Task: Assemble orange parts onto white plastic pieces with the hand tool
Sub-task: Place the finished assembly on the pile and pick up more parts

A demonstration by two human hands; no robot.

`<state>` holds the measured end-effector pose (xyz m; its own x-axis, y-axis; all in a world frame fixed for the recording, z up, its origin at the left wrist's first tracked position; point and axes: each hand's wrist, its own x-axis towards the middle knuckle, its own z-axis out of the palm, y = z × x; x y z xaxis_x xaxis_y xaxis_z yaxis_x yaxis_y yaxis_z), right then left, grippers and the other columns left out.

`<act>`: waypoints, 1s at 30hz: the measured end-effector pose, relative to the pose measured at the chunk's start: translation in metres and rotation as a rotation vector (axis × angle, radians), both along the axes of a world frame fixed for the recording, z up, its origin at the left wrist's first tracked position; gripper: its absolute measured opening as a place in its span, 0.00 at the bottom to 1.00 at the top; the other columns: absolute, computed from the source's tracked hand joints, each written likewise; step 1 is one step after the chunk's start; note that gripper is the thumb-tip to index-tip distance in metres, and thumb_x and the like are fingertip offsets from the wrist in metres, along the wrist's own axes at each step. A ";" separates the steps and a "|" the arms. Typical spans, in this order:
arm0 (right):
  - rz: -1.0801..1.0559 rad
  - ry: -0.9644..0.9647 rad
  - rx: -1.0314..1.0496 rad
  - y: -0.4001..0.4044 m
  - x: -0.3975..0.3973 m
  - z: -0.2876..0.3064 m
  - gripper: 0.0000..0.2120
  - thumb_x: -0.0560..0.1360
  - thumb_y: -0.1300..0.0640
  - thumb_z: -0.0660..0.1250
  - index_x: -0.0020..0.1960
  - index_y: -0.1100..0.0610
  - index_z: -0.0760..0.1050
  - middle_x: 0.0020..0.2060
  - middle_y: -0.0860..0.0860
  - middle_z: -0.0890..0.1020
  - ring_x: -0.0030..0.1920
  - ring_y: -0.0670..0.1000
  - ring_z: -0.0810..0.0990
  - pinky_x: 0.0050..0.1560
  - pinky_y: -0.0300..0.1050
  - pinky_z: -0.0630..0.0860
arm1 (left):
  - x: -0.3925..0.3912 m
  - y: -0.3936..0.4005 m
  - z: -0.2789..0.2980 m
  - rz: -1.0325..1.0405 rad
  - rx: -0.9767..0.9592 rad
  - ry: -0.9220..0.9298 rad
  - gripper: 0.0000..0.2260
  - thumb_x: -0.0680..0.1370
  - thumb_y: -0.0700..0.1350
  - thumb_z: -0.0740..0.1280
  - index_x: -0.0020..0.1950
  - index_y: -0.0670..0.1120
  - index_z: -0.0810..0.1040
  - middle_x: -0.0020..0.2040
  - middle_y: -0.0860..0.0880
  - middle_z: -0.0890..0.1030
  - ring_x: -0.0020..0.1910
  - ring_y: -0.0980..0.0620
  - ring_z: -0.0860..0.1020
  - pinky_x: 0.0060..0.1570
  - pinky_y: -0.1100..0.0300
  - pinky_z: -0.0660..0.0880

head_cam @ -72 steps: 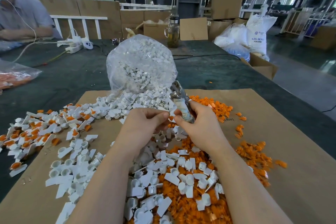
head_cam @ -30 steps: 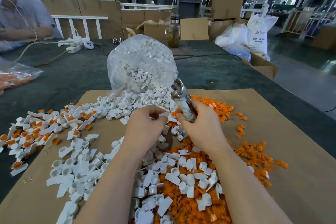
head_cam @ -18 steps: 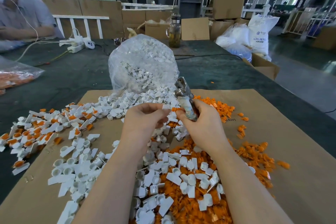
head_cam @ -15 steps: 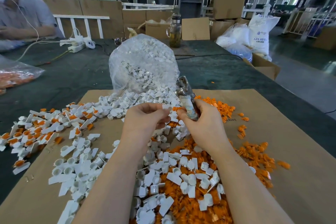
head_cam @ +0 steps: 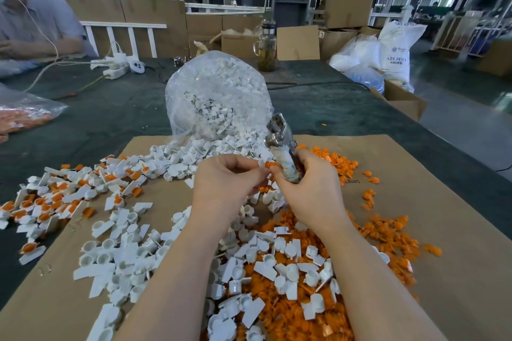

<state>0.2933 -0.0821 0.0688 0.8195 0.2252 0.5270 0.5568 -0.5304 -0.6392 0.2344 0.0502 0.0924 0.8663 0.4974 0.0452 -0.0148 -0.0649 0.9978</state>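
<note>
Two bare hands meet above a cardboard sheet (head_cam: 415, 174) strewn with small white and orange plastic parts.

The left hand (head_cam: 225, 183) pinches a white plastic piece (head_cam: 261, 163) between thumb and curled fingers. The right hand (head_cam: 310, 185) pinches an orange part (head_cam: 270, 165) against that piece with its thumb and forefinger, its other fingers curled round a metal hand tool (head_cam: 282, 144) whose head points up and away. Loose white pieces (head_cam: 119, 255) lie left and below; an orange pile (head_cam: 388, 232) lies right. Assembled pieces (head_cam: 55, 196) sit far left. A clear bag of white pieces (head_cam: 219, 97) stands just behind the hands on the dark green surface (head_cam: 346, 111).
</note>
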 end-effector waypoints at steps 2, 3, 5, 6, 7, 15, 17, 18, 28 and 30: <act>0.006 -0.002 -0.001 0.001 0.000 0.000 0.08 0.74 0.48 0.71 0.42 0.49 0.73 0.31 0.41 0.75 0.33 0.42 0.75 0.31 0.36 0.69 | 0.000 -0.001 0.000 0.004 0.033 -0.002 0.08 0.70 0.38 0.78 0.34 0.48 0.83 0.32 0.48 0.85 0.37 0.48 0.86 0.41 0.58 0.83; 0.009 0.003 -0.001 0.000 0.000 0.000 0.08 0.74 0.49 0.71 0.42 0.49 0.73 0.31 0.41 0.75 0.33 0.42 0.75 0.31 0.35 0.67 | 0.000 -0.001 -0.001 0.005 0.057 0.000 0.08 0.70 0.38 0.78 0.33 0.48 0.83 0.32 0.49 0.85 0.37 0.48 0.85 0.43 0.56 0.83; 0.015 0.015 0.000 0.000 0.001 0.000 0.08 0.74 0.49 0.71 0.42 0.47 0.72 0.30 0.41 0.74 0.33 0.41 0.75 0.30 0.32 0.64 | 0.000 -0.001 -0.001 0.003 0.124 0.006 0.08 0.70 0.40 0.77 0.33 0.50 0.84 0.32 0.51 0.85 0.37 0.49 0.85 0.44 0.53 0.83; 0.019 0.022 0.001 0.000 0.001 0.000 0.08 0.74 0.49 0.71 0.42 0.47 0.72 0.30 0.41 0.74 0.34 0.40 0.75 0.29 0.32 0.65 | 0.000 0.000 -0.001 0.002 0.148 0.006 0.07 0.70 0.41 0.77 0.33 0.50 0.84 0.32 0.51 0.85 0.37 0.49 0.85 0.45 0.52 0.83; 0.022 0.027 0.002 0.000 0.002 0.000 0.09 0.74 0.50 0.71 0.42 0.46 0.71 0.30 0.41 0.74 0.35 0.39 0.75 0.29 0.32 0.66 | 0.001 0.000 -0.002 0.002 0.164 0.005 0.07 0.70 0.42 0.77 0.33 0.51 0.84 0.32 0.52 0.85 0.36 0.49 0.84 0.44 0.52 0.83; 0.040 0.057 0.007 0.000 0.003 0.000 0.07 0.74 0.50 0.71 0.43 0.48 0.74 0.32 0.41 0.76 0.34 0.41 0.75 0.31 0.33 0.65 | 0.002 -0.003 -0.005 0.019 0.255 -0.007 0.06 0.71 0.45 0.77 0.35 0.51 0.84 0.30 0.55 0.83 0.27 0.60 0.78 0.27 0.70 0.73; 0.047 0.067 0.004 0.000 0.003 0.000 0.07 0.74 0.50 0.71 0.42 0.47 0.73 0.31 0.42 0.76 0.34 0.41 0.75 0.32 0.33 0.65 | 0.003 -0.003 -0.006 0.023 0.267 0.000 0.06 0.71 0.45 0.76 0.36 0.51 0.84 0.31 0.55 0.83 0.27 0.61 0.77 0.27 0.70 0.72; 0.052 0.072 0.002 0.000 0.003 0.000 0.08 0.75 0.50 0.71 0.41 0.47 0.73 0.31 0.42 0.75 0.34 0.40 0.75 0.32 0.32 0.64 | 0.004 -0.003 -0.006 0.027 0.267 -0.002 0.05 0.72 0.44 0.76 0.36 0.51 0.83 0.31 0.55 0.83 0.27 0.61 0.77 0.28 0.70 0.72; 0.132 0.146 0.050 -0.001 0.003 0.003 0.03 0.75 0.55 0.70 0.46 0.54 0.78 0.35 0.47 0.80 0.36 0.47 0.78 0.34 0.43 0.75 | 0.005 -0.003 -0.007 0.059 0.241 0.000 0.03 0.73 0.45 0.75 0.41 0.51 0.82 0.35 0.53 0.84 0.36 0.55 0.83 0.37 0.62 0.80; 0.143 0.181 0.079 -0.002 0.002 0.003 0.04 0.75 0.55 0.70 0.48 0.55 0.78 0.36 0.49 0.81 0.37 0.48 0.79 0.38 0.48 0.78 | 0.005 -0.003 -0.007 0.058 0.254 -0.005 0.04 0.73 0.46 0.76 0.41 0.51 0.82 0.34 0.54 0.84 0.36 0.56 0.83 0.39 0.59 0.81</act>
<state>0.2956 -0.0837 0.0722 0.8649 0.3095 0.3952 0.4953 -0.3990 -0.7716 0.2394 0.0468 0.0853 0.8362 0.5183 0.1793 -0.0087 -0.3143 0.9493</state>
